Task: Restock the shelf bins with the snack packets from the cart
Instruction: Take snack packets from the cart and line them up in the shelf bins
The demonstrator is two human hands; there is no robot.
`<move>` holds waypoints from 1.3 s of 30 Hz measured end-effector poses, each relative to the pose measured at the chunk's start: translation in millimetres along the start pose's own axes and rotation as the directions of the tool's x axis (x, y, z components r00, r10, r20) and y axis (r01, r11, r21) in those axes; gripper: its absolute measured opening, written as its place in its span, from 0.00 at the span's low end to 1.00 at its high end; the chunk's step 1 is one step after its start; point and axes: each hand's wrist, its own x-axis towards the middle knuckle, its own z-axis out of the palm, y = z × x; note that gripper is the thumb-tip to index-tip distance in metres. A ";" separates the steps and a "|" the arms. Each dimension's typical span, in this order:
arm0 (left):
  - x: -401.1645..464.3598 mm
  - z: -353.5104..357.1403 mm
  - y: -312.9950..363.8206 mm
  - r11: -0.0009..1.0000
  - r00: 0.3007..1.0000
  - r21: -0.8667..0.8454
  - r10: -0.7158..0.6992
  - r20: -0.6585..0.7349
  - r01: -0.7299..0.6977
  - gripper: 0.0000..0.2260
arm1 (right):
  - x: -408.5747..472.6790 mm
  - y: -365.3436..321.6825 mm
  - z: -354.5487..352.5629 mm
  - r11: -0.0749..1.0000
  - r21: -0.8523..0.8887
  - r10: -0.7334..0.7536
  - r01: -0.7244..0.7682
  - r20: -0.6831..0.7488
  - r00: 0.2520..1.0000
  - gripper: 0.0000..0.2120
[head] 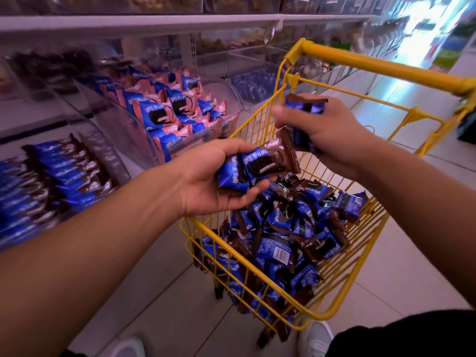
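**Two hands full of blue-and-brown snack packets above the yellow cart**

Both hands hold packets over the cart's basket. The left hand has its fingers and thumb curled round two or so blue-and-brown packets, each printed with white Chinese characters and a picture of a dark sandwich biscuit. The right hand is clenched on a few more of the same packets, their brown crimped ends sticking up past the knuckles; any writing on these is too blurred to read.

Below the hands, the yellow wire cart carries a loose heap of matching packets; one lies back side up, showing a white barcode label.

On the left, clear plastic shelf bins line a white shelf. The near bin holds blue-and-brown packets in rows. The next bin holds blue-and-pink packets bearing the same white characters and biscuit picture. Bins farther along and on the upper shelf are too blurred to identify.

Pale floor tiles run down the aisle toward bright glare at the far end.
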 end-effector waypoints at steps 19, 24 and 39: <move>-7.1 -7.6 2.9 0.999 0.992 0.039 0.018 0.123 -0.022 0.24 | -11.3 -2.7 -7.3 0.998 0.008 0.058 -0.065 0.361 0.931 0.22; -9.2 -9.5 4.5 0.994 0.994 0.095 0.040 0.099 -0.049 0.23 | -10.1 0.0 -14.8 0.984 -0.144 -0.048 0.102 0.336 0.941 0.27; -12.8 -3.3 2.9 0.997 0.976 0.081 0.003 0.218 -0.021 0.27 | -12.4 -9.5 -12.0 0.972 -0.083 -0.144 0.218 0.523 0.840 0.25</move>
